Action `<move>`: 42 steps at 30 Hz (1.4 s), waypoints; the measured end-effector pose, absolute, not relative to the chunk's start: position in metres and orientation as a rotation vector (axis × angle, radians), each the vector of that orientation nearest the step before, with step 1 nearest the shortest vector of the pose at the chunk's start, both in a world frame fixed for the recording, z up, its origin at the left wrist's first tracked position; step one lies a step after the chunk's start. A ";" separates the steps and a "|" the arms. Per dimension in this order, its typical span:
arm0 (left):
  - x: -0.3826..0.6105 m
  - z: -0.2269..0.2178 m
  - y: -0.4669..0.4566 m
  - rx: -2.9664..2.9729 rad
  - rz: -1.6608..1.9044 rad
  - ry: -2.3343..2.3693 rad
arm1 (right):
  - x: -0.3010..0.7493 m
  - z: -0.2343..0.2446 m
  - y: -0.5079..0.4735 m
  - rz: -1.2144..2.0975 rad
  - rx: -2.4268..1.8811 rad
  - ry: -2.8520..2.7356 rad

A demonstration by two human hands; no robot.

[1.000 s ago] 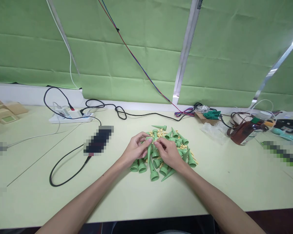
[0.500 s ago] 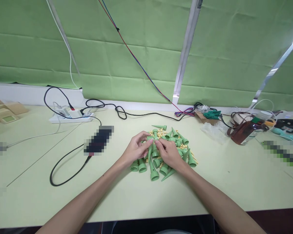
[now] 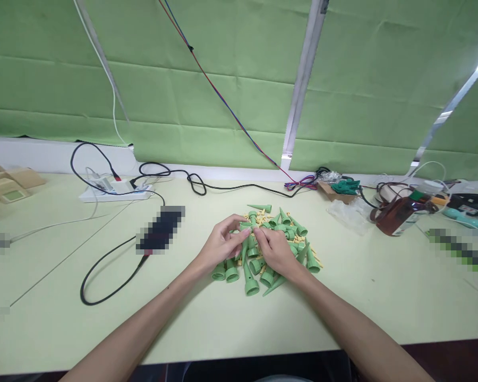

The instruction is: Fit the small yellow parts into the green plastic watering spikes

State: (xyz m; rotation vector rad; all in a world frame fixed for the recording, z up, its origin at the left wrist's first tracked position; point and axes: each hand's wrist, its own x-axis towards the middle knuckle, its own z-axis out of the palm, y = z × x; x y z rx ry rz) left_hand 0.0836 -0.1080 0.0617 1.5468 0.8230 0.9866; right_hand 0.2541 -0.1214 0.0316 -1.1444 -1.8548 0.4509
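A heap of green plastic cones (image 3: 281,249) mixed with small yellow pegs (image 3: 263,216) lies on the pale green table (image 3: 223,323). Both hands meet over the heap's left side. My left hand (image 3: 222,245) has its fingers closed round the wide end of one green cone (image 3: 245,241), whose tip points down toward me. My right hand (image 3: 274,249) pinches at that same end, thumb and forefinger pressed together; what is between them is too small to name.
A white power strip (image 3: 115,191) with black cables (image 3: 103,276) lies at the back left, cardboard boxes (image 3: 8,183) at the far left. At the back right lie a brown bottle (image 3: 400,216), a clear plastic bag (image 3: 348,212) and tangled wires (image 3: 302,184).
My right hand's fingertips have shifted slightly left to the top of the held cone. The heap and both arms have stayed put.
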 end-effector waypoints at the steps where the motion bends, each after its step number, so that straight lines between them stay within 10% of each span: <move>1: 0.084 0.062 -0.108 1.546 0.989 0.825 | 0.254 0.032 -0.121 0.456 -1.144 -1.852; 42: 0.086 0.059 -0.103 1.283 0.948 0.884 | 0.254 0.040 -0.128 0.490 -1.087 -1.721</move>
